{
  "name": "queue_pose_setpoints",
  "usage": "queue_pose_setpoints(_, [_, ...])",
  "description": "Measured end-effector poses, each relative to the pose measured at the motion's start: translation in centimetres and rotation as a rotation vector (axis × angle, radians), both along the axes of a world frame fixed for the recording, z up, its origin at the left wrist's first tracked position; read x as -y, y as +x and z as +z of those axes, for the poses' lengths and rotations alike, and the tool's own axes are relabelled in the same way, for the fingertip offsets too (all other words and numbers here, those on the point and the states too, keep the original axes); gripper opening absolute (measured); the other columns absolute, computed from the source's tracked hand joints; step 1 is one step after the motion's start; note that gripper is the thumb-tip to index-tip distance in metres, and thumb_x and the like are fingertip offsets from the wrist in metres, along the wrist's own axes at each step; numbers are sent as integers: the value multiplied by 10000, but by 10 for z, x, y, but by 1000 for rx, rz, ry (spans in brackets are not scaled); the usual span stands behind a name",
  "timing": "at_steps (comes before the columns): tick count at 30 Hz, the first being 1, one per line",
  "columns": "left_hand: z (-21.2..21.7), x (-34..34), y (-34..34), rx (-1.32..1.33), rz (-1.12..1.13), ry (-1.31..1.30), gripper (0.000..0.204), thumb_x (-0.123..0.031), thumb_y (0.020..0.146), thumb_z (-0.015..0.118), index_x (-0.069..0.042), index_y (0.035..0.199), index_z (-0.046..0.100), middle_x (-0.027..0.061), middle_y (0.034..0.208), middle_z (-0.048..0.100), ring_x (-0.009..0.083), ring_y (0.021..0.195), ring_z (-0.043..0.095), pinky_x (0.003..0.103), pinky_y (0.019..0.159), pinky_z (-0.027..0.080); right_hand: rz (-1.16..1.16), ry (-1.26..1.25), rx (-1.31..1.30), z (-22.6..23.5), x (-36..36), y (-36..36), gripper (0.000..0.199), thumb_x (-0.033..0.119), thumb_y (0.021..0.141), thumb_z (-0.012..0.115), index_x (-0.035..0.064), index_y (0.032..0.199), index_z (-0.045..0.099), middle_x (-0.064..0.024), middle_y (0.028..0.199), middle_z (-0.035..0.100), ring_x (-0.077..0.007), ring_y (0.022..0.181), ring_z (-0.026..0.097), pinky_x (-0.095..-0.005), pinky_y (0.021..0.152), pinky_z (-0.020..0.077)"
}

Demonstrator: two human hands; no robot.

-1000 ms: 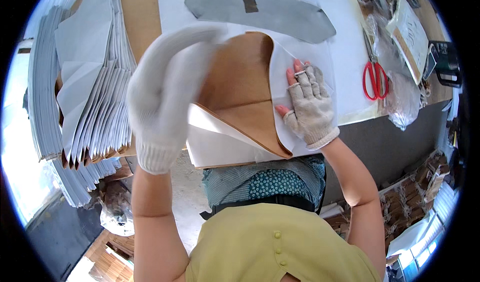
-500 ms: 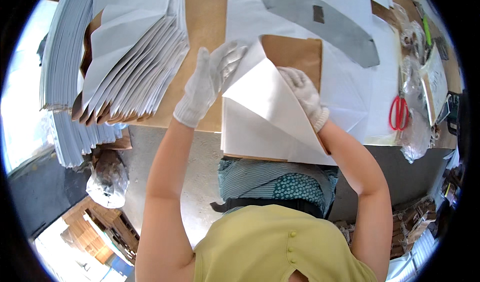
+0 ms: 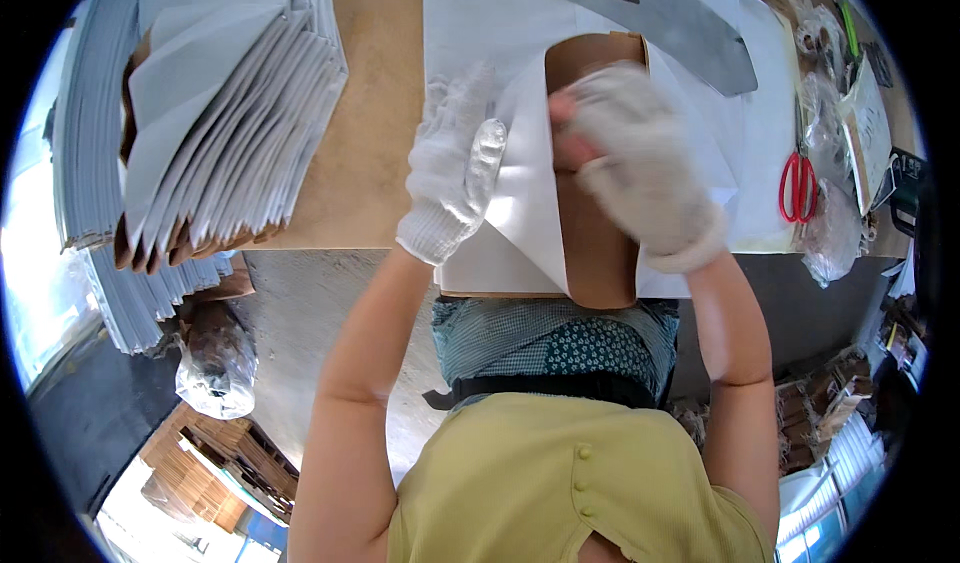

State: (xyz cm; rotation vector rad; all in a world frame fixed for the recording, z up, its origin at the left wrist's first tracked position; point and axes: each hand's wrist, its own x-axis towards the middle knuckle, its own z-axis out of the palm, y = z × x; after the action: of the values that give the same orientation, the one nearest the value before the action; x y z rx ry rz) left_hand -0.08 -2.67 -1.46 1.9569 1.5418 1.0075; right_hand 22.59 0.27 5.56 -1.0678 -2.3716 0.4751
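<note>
A large paper sheet, white outside and brown inside, lies folded in front of me; its white flap [image 3: 525,203] stands up on the left, and its brown inner side [image 3: 595,243] shows as a curved opening. My left hand [image 3: 450,178], in a white glove with a shiny coated palm side, rests on the white paper at the left of the fold, fingers stretched out and thumb apart. Over the brown opening is my right hand [image 3: 645,163], in a white knit glove with bare fingertips showing. Motion smears its fingers, so I cannot tell whether they hold the paper.
A fanned stack of folded white-and-brown paper [image 3: 240,123] lies on the left of the table [image 3: 370,113]. A grey curved template [image 3: 660,18] is at the back. Red-handled scissors [image 3: 798,188] and clear plastic [image 3: 832,233] lie on the right.
My right hand has come out from under the white flap and moved above the brown opening, which is now wider. My left hand has moved right and down onto the paper.
</note>
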Motion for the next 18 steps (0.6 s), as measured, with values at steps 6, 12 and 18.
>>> queue_pose_setpoints(6, [-10, -4, 6, -254, -32, 30, 743, -589, 1083, 354, -25, 1560, 432, 232, 1516, 533, 437, 1453, 455, 549, 1260, 267, 122, 36, 286, -52, 65, 60, 383, 134, 721, 705, 116, 1103, 734, -131, 1388, 661, -333, 1375, 565, -531, 1219, 392])
queue_pose_setpoints(12, [-10, -12, 9, -458, -64, 50, 771, -559, 1082, 390, 35, 1573, 379, 277, 1565, 468, 443, 1487, 411, 540, 1279, 223, 547, -91, 13, -63, 74, 42, 355, 175, 731, 664, 69, 1062, 735, -47, 1260, 702, -267, 1343, 569, -483, 1214, 410])
queue_pose_setpoints(18, [0, -27, 46, -577, -70, -57, 809, -518, 1056, 471, 28, 1622, 281, 247, 1677, 304, 382, 1574, 264, 499, 1314, 111, 591, -137, -21, -74, 73, 50, 353, 152, 744, 663, 103, 1084, 746, -41, 1254, 708, -255, 1369, 561, -486, 1206, 415])
